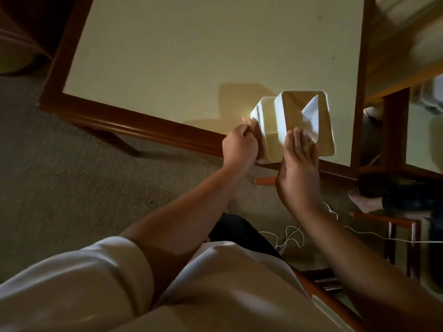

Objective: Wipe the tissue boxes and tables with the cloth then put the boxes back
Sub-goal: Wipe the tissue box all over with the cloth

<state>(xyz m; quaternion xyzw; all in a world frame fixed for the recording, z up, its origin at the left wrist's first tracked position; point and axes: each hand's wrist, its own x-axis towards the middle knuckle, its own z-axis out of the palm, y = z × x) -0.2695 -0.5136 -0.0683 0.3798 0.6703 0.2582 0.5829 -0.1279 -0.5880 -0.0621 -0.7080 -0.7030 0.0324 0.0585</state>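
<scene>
Clearly, the box (294, 104) rests tilted at the table's (167, 56) near edge, around 4 o'clock. The left hand (239, 147) grips its 9 o'clock end; the right hand (297, 171) lies flat, fingers straight, at its 6 o'clock. The tissue (310, 113) face points upward, the long axis seemingly 9-to-3.

The left grip (239, 144) curls over the near side of the tissue box (268, 118); we cannot tell what lies under it. The right grip (297, 171) covers the lower end of the tissue (311, 113). The table (191, 56) runs off the top edge, and the furniture (407, 32) at upper right is blurred.
</scene>
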